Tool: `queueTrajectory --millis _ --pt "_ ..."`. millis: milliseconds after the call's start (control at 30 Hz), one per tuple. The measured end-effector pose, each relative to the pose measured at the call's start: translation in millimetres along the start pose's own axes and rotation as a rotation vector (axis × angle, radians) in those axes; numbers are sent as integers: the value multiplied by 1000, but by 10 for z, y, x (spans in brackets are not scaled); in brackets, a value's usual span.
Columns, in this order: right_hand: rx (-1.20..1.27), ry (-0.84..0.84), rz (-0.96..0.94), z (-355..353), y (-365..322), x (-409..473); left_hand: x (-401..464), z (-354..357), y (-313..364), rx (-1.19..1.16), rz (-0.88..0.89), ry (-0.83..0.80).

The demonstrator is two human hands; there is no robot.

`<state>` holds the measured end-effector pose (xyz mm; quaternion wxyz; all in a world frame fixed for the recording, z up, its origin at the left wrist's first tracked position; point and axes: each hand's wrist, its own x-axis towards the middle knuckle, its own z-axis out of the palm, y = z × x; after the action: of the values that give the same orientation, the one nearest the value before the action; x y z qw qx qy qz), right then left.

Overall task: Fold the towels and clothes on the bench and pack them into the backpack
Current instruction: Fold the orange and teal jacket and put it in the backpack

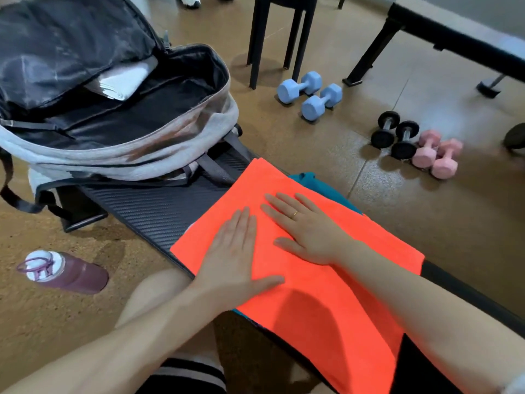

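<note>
A bright orange towel (335, 294) lies spread flat on the black ribbed bench (150, 206), its near end hanging over my lap. My left hand (235, 260) and my right hand (306, 228) both rest palm down on it, side by side, fingers flat and holding nothing. A teal garment (321, 186) pokes out from under the towel's far right edge. The grey and black backpack (119, 109) stands unzipped at the bench's far end, with a white folded item (122, 81) showing inside.
A purple water bottle (65, 273) lies on the floor to the left of the bench. Blue dumbbells (309, 93), black dumbbells (395, 133) and pink dumbbells (437, 153) sit on the floor to the right. Black chair legs (284, 35) stand beyond.
</note>
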<state>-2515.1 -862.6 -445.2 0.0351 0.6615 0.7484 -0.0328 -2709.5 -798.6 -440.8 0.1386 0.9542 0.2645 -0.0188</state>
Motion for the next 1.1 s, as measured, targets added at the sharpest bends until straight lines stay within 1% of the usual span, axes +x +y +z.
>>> queueTrajectory --millis 67,100,233,267,333,400,433,500,567,633,700,733,800,833,900,1033,1100 --pt "17 -47 41 -45 180 31 1 27 -36 -4 3 0" --pt "16 -53 91 -72 286 31 -2 20 -45 -10 4 -8" --pt "33 -140 427 -108 674 -146 -28 -10 -16 39 12 -53" --pt "48 -140 478 -118 695 -188 -30 -24 -18 60 11 -71" --pt "74 -50 522 -121 667 -268 -31 -41 -14 77 1 -64" --pt "182 154 521 -160 589 -391 -50 -69 46 46 28 -32" --pt "254 245 523 -191 554 -484 -70 -80 102 25 88 6" --pt "365 338 577 -223 516 -766 -149 -55 276 -30 280 102" --pt "412 336 676 -181 518 -1116 -244 28 491 -104 496 189" --pt "448 316 787 -119 529 -1434 -344 66 766 -150 657 198" --pt "528 317 895 -83 536 -1663 -454 118 1056 -132 770 192" --pt "570 323 935 -74 536 -1741 -514 160 1187 -87 800 182" --pt "621 341 976 -51 538 -1839 -644 271 1398 20 793 171" --pt "648 352 993 -36 542 -1862 -697 336 1468 50 753 180" --pt "686 334 1021 -24 543 -1870 -780 439 1557 43 624 203" --pt "657 197 1035 -63 552 -1840 -900 554 1646 35 421 241" --pt "685 227 1021 -70 558 -1851 -955 576 1738 66 325 244"
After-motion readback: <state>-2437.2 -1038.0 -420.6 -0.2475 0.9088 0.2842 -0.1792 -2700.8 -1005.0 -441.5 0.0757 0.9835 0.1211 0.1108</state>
